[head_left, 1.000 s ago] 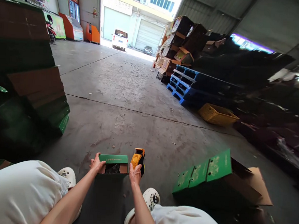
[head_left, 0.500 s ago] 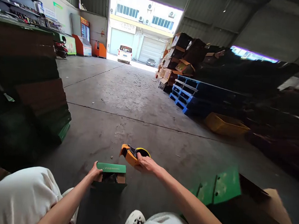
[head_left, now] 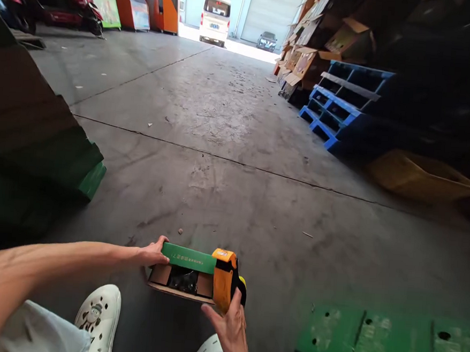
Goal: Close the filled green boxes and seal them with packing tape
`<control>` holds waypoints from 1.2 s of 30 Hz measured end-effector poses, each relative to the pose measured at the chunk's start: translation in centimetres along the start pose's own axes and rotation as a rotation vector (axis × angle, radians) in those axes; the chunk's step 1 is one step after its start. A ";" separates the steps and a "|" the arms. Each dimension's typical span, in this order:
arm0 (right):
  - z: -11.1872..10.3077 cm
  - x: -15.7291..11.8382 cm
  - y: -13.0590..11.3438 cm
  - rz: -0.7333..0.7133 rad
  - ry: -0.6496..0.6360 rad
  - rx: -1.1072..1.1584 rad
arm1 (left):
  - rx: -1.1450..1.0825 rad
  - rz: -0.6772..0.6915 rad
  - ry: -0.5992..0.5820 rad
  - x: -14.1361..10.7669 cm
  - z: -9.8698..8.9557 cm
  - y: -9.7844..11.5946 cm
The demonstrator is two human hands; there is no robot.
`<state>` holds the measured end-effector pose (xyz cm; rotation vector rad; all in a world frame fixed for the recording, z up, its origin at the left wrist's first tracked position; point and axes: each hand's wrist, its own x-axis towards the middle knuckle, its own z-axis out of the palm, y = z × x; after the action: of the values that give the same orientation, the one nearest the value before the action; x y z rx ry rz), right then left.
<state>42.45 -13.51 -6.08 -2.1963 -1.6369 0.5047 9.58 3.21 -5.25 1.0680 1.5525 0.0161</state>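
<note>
A small green carton (head_left: 186, 272) with brown inner flaps stands on the concrete floor between my feet. My left hand (head_left: 151, 254) grips its left end. My right hand (head_left: 230, 326) holds an orange and yellow tape dispenser (head_left: 225, 286) pressed against the carton's right end. Something dark shows inside the carton through the gap in its end. My white clogs (head_left: 98, 316) sit on either side below it.
Stacks of flattened green and brown cartons (head_left: 39, 146) rise at the left. A flattened green carton (head_left: 388, 345) lies at the lower right. Blue pallets (head_left: 336, 105), a yellow crate (head_left: 420, 175) and piled boxes line the right. Open concrete floor stretches ahead toward a parked van (head_left: 216, 13).
My right hand brought the tape dispenser from the floor beyond the carton back onto the carton's right end. The view tilted down and my left arm now reaches in from the left.
</note>
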 end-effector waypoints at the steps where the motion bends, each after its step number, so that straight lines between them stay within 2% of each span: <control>1: 0.4 0.8 -0.9 0.037 -0.018 0.027 | 0.000 0.005 -0.001 0.2 -0.3 0.2; 4: 0.6 3.3 -3.2 0.063 -0.099 0.056 | -0.001 0.045 -0.038 0.5 -1.0 0.5; 7: 0.1 4.9 -4.3 0.031 -0.143 -0.001 | 0.002 0.148 -0.070 0.8 -1.1 -0.3; 11: -0.5 7.1 -5.8 -0.054 -0.148 -0.142 | 0.031 0.354 0.095 1.3 -0.2 -2.1; 15: -0.6 9.3 -8.1 -0.127 -0.153 -0.285 | 0.162 0.376 0.239 0.1 0.6 -2.5; 17: -0.7 9.7 -8.9 -0.126 -0.158 -0.340 | 0.309 0.460 0.259 -1.4 0.8 -2.0; 19: -0.7 9.7 -9.3 -0.122 -0.152 -0.377 | 0.481 0.622 0.220 -3.0 1.1 -1.2; 22: -0.7 9.3 -9.4 -0.120 -0.150 -0.378 | 0.677 0.782 0.128 -3.9 2.3 -0.2; 28: -0.1 9.1 -9.4 -0.033 -0.149 -0.322 | 0.849 0.757 0.142 -1.3 4.7 0.0; 33: 0.2 9.2 -7.8 0.022 -0.089 -0.147 | 0.821 0.794 0.145 -0.3 3.8 -0.3; 36: 0.0 8.6 -6.0 -0.005 0.054 -0.076 | 0.819 0.786 0.114 -0.5 2.9 -0.5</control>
<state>39.69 -3.62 -3.83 -2.2395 -1.6586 0.3837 11.52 1.06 -6.04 2.3111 1.1398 -0.0242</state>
